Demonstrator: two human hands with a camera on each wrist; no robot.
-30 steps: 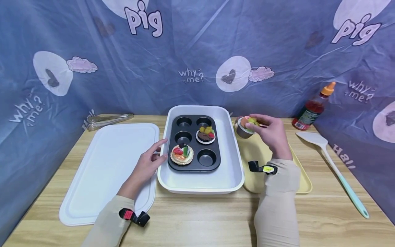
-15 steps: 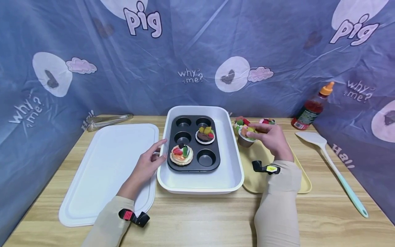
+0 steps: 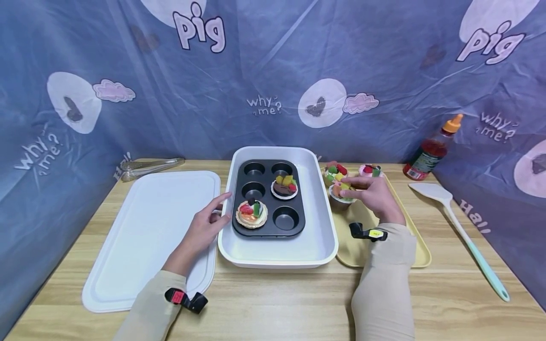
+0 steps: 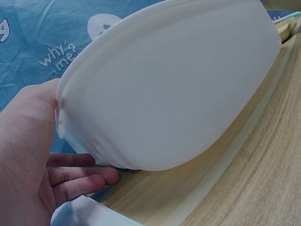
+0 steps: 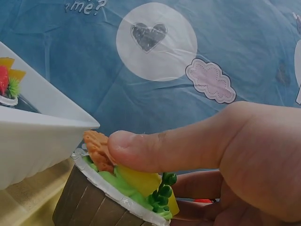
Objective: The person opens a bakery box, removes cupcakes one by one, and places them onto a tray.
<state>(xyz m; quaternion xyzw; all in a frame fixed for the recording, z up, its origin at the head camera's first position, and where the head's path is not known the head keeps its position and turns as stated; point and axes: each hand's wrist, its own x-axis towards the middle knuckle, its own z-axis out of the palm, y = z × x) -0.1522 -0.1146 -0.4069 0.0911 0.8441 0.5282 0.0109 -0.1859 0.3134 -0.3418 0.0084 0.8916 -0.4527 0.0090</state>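
**Cupcake set down on the yellow tray**

The right hand pinches the brown-cup cupcake, thumb on top, fingers behind; it seems to rest on the yellow tray beside the white dish. Judged: placing, letting go next. The left hand, fingers relaxed, steadies the dish; 2 cupcakes sit in the muffin pan.

Blue backdrop cloth carrying all readable text. "pig" showing at 11 o'clock and again at 1 o'clock. "why me?" sitting at 12 o'clock, repeating at 9 o'clock and 3 o'clock. "Ha!" showing low at 3 o'clock, partly at 9 o'clock. Left wrist view showing "why me" on cloth; right wrist view showing "me?". Bottle label staying unreadable.
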